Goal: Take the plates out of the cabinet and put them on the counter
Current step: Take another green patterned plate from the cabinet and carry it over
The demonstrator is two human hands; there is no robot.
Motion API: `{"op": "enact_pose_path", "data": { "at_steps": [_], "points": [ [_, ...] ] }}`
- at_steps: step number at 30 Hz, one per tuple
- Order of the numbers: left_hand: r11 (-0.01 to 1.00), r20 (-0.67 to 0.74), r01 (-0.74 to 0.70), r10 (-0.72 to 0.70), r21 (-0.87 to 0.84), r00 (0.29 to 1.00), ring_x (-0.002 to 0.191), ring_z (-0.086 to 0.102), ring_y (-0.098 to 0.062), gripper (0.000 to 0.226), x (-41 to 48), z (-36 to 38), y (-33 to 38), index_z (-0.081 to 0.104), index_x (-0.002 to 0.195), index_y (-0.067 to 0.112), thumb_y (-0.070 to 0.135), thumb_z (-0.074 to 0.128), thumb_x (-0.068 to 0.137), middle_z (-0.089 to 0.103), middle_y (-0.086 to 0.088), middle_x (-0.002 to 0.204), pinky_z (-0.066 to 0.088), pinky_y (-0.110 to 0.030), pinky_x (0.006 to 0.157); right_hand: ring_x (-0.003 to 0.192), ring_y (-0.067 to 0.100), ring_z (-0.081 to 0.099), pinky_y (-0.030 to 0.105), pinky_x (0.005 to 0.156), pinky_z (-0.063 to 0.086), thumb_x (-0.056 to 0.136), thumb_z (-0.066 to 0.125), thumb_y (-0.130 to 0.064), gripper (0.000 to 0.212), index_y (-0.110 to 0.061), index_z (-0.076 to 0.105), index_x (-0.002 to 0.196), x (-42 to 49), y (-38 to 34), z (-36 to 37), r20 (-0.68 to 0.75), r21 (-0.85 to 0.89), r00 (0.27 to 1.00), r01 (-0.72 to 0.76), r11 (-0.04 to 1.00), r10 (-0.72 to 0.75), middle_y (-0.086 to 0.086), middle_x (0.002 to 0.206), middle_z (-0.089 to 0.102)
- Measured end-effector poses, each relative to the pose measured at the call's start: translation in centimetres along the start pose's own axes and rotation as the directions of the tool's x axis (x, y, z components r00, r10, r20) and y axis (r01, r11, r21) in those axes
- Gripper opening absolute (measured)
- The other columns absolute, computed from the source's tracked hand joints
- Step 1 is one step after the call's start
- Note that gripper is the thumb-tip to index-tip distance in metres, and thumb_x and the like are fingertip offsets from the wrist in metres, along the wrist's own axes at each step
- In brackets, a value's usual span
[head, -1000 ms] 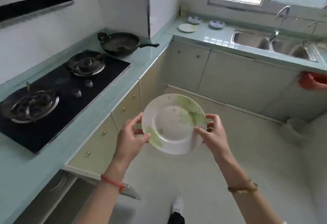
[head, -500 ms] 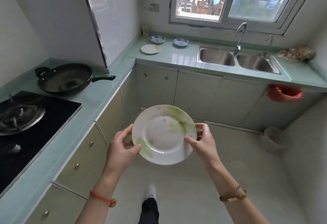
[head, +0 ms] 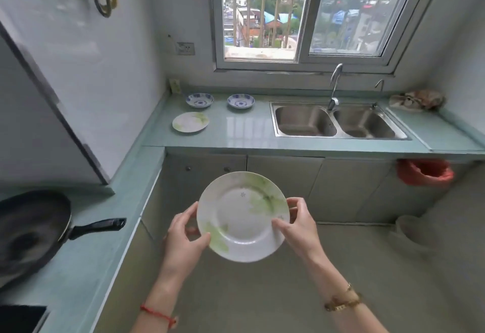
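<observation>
A white plate with green leaf print [head: 242, 217] is held level in front of me over the floor. My left hand [head: 185, 238] grips its left rim and my right hand [head: 299, 225] grips its right rim. On the pale green counter [head: 236, 135] under the window lie a matching green-print plate [head: 190, 121] and two small blue-patterned dishes [head: 199, 100] [head: 240, 101]. The cabinet the plates come from is out of view.
A double steel sink [head: 336, 122] with a tap sits right of the dishes. A black frying pan [head: 34, 227] rests on the left counter, its handle pointing right. A red bag [head: 423, 172] hangs from the counter's right end, and cabinet doors [head: 283, 183] run below.
The view has swung right and up from the stove side toward the window counter. Both hands keep the same hold on the plate, which now faces the sink counter.
</observation>
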State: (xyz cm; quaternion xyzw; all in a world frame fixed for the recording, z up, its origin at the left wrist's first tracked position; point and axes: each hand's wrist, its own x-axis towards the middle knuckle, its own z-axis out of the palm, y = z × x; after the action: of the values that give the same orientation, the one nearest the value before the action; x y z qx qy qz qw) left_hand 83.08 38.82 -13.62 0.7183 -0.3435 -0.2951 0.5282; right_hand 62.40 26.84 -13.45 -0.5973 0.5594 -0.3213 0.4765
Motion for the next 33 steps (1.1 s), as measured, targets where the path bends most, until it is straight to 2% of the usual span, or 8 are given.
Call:
{"op": "enact_pose_path", "data": {
  "at_steps": [3,8,12,16,19,24,29,33],
  "points": [
    [1.0,0.035,0.022,-0.023,0.02,0.999,0.095,0.068,-0.005,0.073,6.3,1.1,0.3,0.054,0.139,0.029,-0.006,0.07,0.076,0.056,0.019,0.117,0.057,-0.027,0.083,0.095,0.018,0.062,0.034,0.081,0.053,0.074,0.067,-0.01,0.039,-0.023,0.053,0.107,5.8,-0.9,1.3,-0.02,-0.014,0.999,-0.027,1.0,0.027,0.001,0.104,0.062],
    [0.997,0.036,0.024,-0.027,0.077,0.999,0.094,0.068,-0.01,0.074,17.2,4.1,0.6,0.054,0.138,0.032,-0.001,0.07,0.074,0.056,0.018,0.113,0.06,-0.035,0.084,0.099,0.019,0.059,0.027,0.078,0.045,0.074,0.067,-0.009,0.04,-0.021,0.051,0.109,17.1,-1.9,3.2,-0.009,-0.044,1.0,-0.026,0.999,0.025,0.003,0.108,0.061],
    [0.993,0.013,0.021,-0.023,0.113,1.0,0.091,0.066,-0.002,0.073,26.0,7.0,0.8,0.053,0.138,0.035,0.002,0.07,0.075,0.056,0.016,0.118,0.053,-0.012,0.065,0.102,0.02,0.059,0.028,0.084,0.045,0.074,0.067,-0.008,0.039,-0.017,0.051,0.109,27.1,-2.8,4.6,0.019,-0.067,1.0,0.001,0.998,0.0,0.003,0.108,0.061],
    [0.986,-0.034,0.074,-0.07,0.152,0.997,0.09,0.065,-0.003,0.074,35.0,10.3,1.4,0.051,0.142,0.029,0.0,0.07,0.076,0.055,0.009,0.122,0.05,-0.006,0.056,0.102,0.021,0.058,0.03,0.084,0.045,0.076,0.065,-0.008,0.039,-0.013,0.05,0.111,37.7,-3.9,6.1,0.066,-0.118,0.998,0.034,0.992,-0.026,0.005,0.111,0.059],
    [0.978,-0.048,0.116,-0.109,0.176,0.993,0.092,0.066,-0.008,0.073,41.4,12.6,1.5,0.049,0.144,0.022,-0.001,0.069,0.078,0.054,0.005,0.121,0.054,-0.014,0.067,0.106,0.024,0.056,0.037,0.088,0.05,0.078,0.063,-0.009,0.039,-0.012,0.05,0.115,45.2,-4.5,7.6,0.089,-0.183,0.995,0.063,0.981,-0.047,0.005,0.113,0.056],
    [0.958,-0.054,0.165,-0.156,0.235,0.986,0.097,0.065,-0.015,0.069,50.9,16.2,0.5,0.05,0.143,0.02,0.002,0.069,0.079,0.055,0.0,0.122,0.057,-0.03,0.085,0.107,0.022,0.053,0.026,0.087,0.042,0.082,0.063,-0.012,0.038,-0.009,0.05,0.118,55.7,-3.8,10.0,0.127,-0.311,0.99,0.099,0.945,-0.061,0.006,0.117,0.054],
    [0.936,-0.064,0.194,-0.184,0.293,0.981,0.098,0.057,-0.016,0.069,58.9,18.6,-2.0,0.051,0.141,0.018,0.002,0.072,0.078,0.054,-0.002,0.119,0.05,-0.027,0.082,0.102,0.026,0.055,0.031,0.085,0.045,0.081,0.063,-0.009,0.043,-0.008,0.049,0.122,63.6,-2.2,12.5,0.17,-0.344,0.984,0.014,0.939,0.047,0.012,0.118,0.053],
    [0.929,-0.044,0.214,-0.21,0.303,0.977,0.095,0.056,-0.013,0.07,64.4,19.7,-4.6,0.051,0.141,0.021,0.004,0.074,0.077,0.054,0.001,0.115,0.045,-0.021,0.077,0.108,0.029,0.054,0.023,0.081,0.035,0.082,0.058,-0.005,0.043,-0.006,0.051,0.124,68.9,-0.9,15.0,0.174,-0.384,0.981,-0.015,0.923,0.088,0.015,0.118,0.053]
  ]
}}
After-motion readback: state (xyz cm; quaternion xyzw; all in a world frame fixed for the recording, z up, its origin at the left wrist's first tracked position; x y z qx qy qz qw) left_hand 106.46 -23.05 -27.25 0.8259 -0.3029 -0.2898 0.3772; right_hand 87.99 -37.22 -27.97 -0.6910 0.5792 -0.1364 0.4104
